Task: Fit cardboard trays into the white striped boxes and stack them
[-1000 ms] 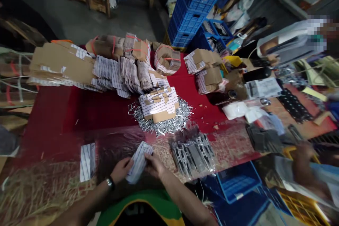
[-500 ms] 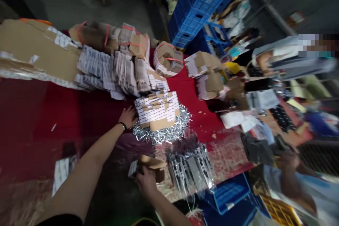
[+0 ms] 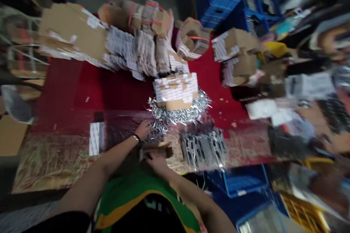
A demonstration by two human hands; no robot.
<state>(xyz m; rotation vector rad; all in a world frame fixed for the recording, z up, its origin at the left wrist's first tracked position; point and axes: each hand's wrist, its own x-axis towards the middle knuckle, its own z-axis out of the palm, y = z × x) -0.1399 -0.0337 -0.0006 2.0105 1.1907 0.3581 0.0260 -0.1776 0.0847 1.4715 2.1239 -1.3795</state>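
My left hand (image 3: pixel 143 130), with a dark band at its wrist, is at the near left edge of a heap of small shiny metal pieces (image 3: pixel 182 115). Its fingers are blurred, and whether any pieces are in them I cannot tell. My right hand (image 3: pixel 157 162) grips the near side of a small open cardboard box (image 3: pixel 156 149) at the table's front edge. Behind the metal heap lies a stack of flattened, white-striped cartons (image 3: pixel 177 91). Just right of the box are several plastic-wrapped metal parts (image 3: pixel 203 148) in a row.
Bundled cartons (image 3: pixel 149 52) and a large brown cardboard piece (image 3: pixel 73 32) line the far side of the red table (image 3: pixel 120 96). A striped carton (image 3: pixel 96 138) lies at left. Blue crates (image 3: pixel 222 3) are stacked behind; another blue crate (image 3: pixel 244 182) is below right.
My left hand has come nearer to me along the heap, close to the box, and some metal pieces now spread toward it. My right hand stays at the box. The camera view has shifted.
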